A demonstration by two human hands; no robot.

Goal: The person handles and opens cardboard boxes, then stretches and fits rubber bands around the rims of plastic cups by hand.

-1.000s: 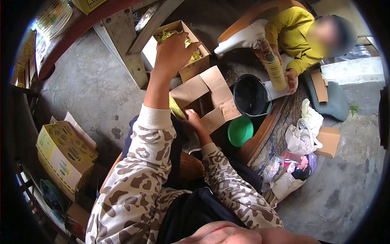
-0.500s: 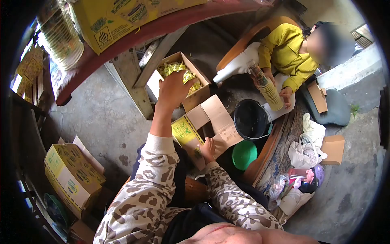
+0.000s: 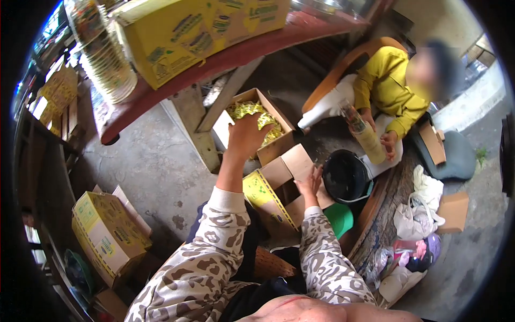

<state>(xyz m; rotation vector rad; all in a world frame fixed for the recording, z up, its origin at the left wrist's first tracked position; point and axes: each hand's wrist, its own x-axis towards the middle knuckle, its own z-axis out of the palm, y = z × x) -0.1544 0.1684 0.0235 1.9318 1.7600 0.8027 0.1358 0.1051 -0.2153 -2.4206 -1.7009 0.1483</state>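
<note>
My left hand [image 3: 248,135] is over a cardboard box [image 3: 279,144] of shiny yellow packets [image 3: 272,133]. Its outer fingers look spread, but the fingertips are hidden among the packets, and no item shows in its grasp. Nearer to me is a second, yellow-printed carton [image 3: 263,194] with its flaps folded out. My right hand [image 3: 310,183] is open above a flap on this carton's right side, fingers apart; whether it touches the cardboard I cannot tell.
A black bucket [image 3: 343,174] and a green basin [image 3: 339,219] stand to the right. Beyond, a person in yellow [image 3: 389,91] holds a stack of clear cups [image 3: 367,140]. A red table [image 3: 177,88] spans the upper left; another carton [image 3: 107,236] lies at left.
My right hand has moved from the carton's near side up to its right flap, and its fingers have spread. My left hand stays over the packets. The whole view has shifted slightly.
</note>
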